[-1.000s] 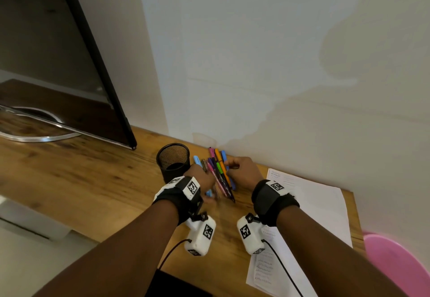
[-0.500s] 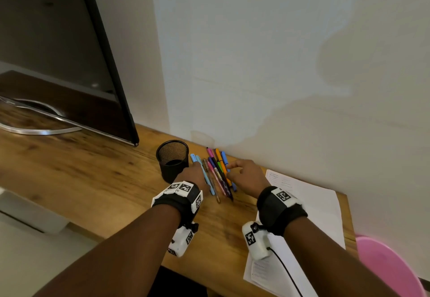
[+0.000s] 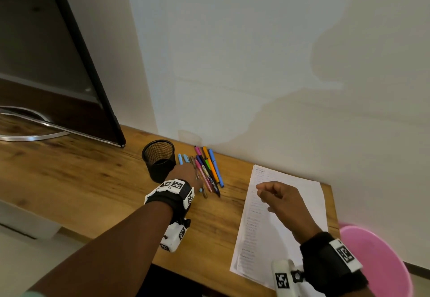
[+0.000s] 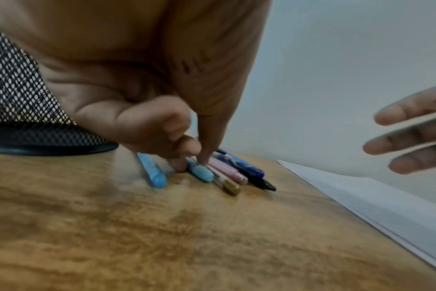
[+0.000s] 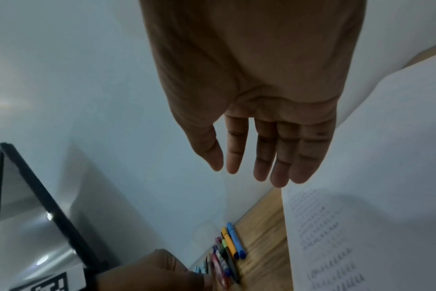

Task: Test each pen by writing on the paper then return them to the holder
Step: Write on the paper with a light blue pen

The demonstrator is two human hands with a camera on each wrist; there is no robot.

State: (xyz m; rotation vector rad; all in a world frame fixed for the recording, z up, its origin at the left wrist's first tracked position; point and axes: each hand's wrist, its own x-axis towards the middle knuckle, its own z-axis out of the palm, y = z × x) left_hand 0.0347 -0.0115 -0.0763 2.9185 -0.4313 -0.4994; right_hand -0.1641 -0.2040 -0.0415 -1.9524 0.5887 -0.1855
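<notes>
Several coloured pens (image 3: 209, 171) lie side by side on the wooden desk (image 3: 81, 175), just right of the black mesh holder (image 3: 158, 159), which looks empty. My left hand (image 3: 186, 173) rests on their near ends. In the left wrist view its thumb and curled index finger pinch a light blue pen (image 4: 200, 172) that still lies on the desk; a second light blue pen (image 4: 153, 173) lies beside it. My right hand (image 3: 277, 197) hovers above the written-on paper (image 3: 290, 234), fingers (image 5: 261, 157) straight and holding nothing.
A dark monitor (image 3: 69, 64) on a silver stand fills the back left. The white wall (image 3: 256, 64) runs right behind the pens. A pink basin (image 3: 377, 261) sits beyond the desk's right end. The desk's front edge is near my forearms.
My right hand has left the pens, moved right over the paper and opened. My left hand stays at the near ends of the pens.
</notes>
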